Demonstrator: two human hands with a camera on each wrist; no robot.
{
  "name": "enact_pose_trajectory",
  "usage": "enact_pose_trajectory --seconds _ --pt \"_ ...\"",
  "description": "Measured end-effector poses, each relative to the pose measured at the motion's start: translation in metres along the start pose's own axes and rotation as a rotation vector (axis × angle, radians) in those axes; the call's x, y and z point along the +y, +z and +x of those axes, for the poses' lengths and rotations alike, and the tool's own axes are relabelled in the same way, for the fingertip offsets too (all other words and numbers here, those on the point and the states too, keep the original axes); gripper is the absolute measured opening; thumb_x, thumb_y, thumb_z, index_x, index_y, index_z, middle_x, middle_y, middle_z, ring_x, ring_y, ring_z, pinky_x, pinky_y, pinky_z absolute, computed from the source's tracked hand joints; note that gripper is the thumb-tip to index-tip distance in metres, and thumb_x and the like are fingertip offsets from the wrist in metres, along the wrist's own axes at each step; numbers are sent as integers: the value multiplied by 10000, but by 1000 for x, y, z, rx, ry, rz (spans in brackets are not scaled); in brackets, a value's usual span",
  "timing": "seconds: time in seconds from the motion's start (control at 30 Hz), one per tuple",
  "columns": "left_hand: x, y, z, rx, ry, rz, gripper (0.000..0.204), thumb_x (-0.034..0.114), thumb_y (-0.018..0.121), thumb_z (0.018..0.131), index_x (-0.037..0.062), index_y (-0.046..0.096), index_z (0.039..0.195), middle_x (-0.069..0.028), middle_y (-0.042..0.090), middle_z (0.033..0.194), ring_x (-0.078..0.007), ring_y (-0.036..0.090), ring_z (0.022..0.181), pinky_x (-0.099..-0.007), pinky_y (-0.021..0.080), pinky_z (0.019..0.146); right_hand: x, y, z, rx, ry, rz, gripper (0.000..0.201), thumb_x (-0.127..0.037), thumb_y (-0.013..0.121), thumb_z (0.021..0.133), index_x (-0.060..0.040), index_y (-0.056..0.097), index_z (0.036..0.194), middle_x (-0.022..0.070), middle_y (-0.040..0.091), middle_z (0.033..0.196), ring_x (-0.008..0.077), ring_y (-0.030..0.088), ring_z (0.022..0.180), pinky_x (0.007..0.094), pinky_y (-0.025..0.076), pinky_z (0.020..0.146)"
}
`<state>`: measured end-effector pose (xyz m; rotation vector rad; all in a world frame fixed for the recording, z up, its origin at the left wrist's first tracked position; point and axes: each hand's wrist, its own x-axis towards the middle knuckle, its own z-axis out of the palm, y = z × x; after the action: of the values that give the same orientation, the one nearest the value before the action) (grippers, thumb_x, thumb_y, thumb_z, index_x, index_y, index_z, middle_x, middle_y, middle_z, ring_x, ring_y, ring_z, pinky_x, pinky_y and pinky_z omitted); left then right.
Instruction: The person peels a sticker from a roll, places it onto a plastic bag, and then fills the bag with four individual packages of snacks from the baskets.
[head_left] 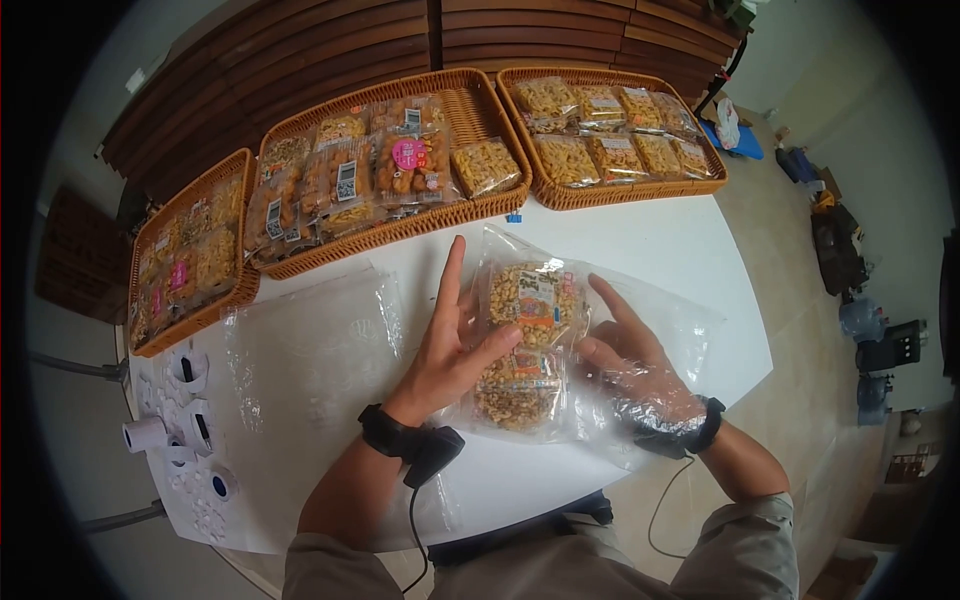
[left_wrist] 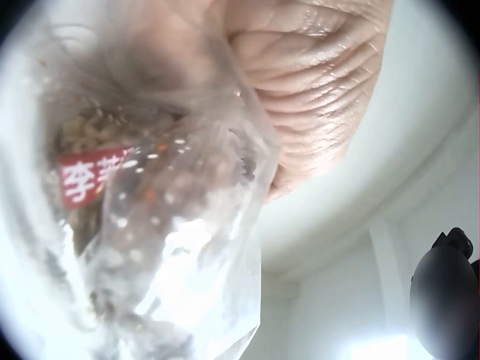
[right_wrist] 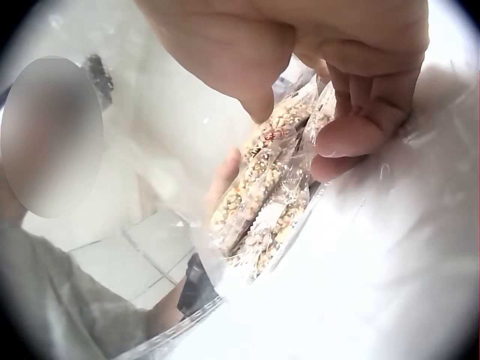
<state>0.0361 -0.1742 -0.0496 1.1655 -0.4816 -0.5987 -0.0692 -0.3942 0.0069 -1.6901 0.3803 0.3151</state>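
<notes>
Packets of puffed-grain snack (head_left: 520,300) in clear wrappers with printed labels lie in front of me inside a large clear plastic bag (head_left: 660,300). My left hand (head_left: 435,355) grips their left side, its thumb across the top packet and its index finger pointing forward. From the other side my right hand (head_left: 640,365) holds them, with clear film over its back and wrist. In the right wrist view, its thumb and curled fingers (right_wrist: 352,139) are at opposite sides of the stacked packets (right_wrist: 274,180). The left wrist view has crinkled film over a red label (left_wrist: 94,176).
Wicker trays of wrapped snacks stand along the back: left (head_left: 245,270), middle (head_left: 400,222) and right (head_left: 630,197). Flat clear bags (head_left: 310,340) lie left on the white table (head_left: 700,235). Label rolls (head_left: 147,433) and paper scraps sit at its left edge.
</notes>
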Motion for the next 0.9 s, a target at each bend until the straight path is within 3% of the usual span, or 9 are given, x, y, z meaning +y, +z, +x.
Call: enact_pose_trajectory --seconds 0.1,0.2,0.3,0.4,0.5,0.6,0.7,0.8,0.9 --pt "-4 1 1 8 27 29 968 102 634 960 97 -99 1592 -260 304 1556 -266 362 1422 -378 327 1151 16 1 -2 84 -104 141 679 -262 670 975 -103 306 1527 74 657 993 136 624 868 254 505 733" --pt "-6 -1 2 8 17 96 927 120 619 975 77 -69 1595 -254 312 1552 -263 364 1420 -374 320 1153 18 1 -3 178 -91 250 542 -235 671 974 -55 426 1423 57 662 1029 124 623 894 259 502 782" --pt "-1 1 2 -18 33 156 910 121 610 979 65 -58 1594 -246 252 1587 -268 330 1443 -382 309 1162 21 -8 2 79 -10 149 486 -221 665 976 -26 496 1388 44 661 1077 112 618 957 278 502 859" --pt "-11 -5 4 -33 77 195 926 114 613 975 69 -76 1592 -232 174 1622 -271 282 1468 -387 293 1175 28 -5 2 47 -115 241 461 -211 670 971 -22 546 1373 34 653 1089 97 602 995 282 494 892" --pt "-10 -6 5 -36 152 246 948 66 614 963 92 -96 1591 -224 113 1642 -270 242 1484 -400 280 1186 32 -8 5 -61 -232 175 506 -202 659 978 -33 505 1429 42 655 1107 92 593 1012 273 489 902" --pt "-12 -2 5 -46 170 138 984 8 616 947 126 -120 1590 -237 122 1638 -266 267 1474 -402 314 1172 32 -9 7 -66 -190 123 576 -173 667 970 -38 437 1480 46 661 1124 99 600 998 268 494 888" --pt "-6 5 3 -4 125 33 976 -23 597 941 130 -113 1593 -215 138 1641 -245 300 1461 -362 316 1170 24 -7 11 -26 -8 350 606 -138 679 954 -36 407 1486 50 665 1135 114 616 996 265 506 860" --pt "-9 3 4 16 131 25 1020 -33 635 926 151 -116 1590 -244 164 1624 -245 395 1403 -355 434 1091 20 -5 11 -6 20 317 595 -136 694 944 -32 420 1462 58 667 1127 122 630 984 265 512 822" --pt "-10 2 5 3 143 12 1026 -40 643 918 149 -109 1591 -244 178 1620 -239 424 1382 -345 450 1077 34 -10 12 -122 -72 352 532 -146 689 953 -19 456 1414 56 669 1114 125 636 984 258 510 833"
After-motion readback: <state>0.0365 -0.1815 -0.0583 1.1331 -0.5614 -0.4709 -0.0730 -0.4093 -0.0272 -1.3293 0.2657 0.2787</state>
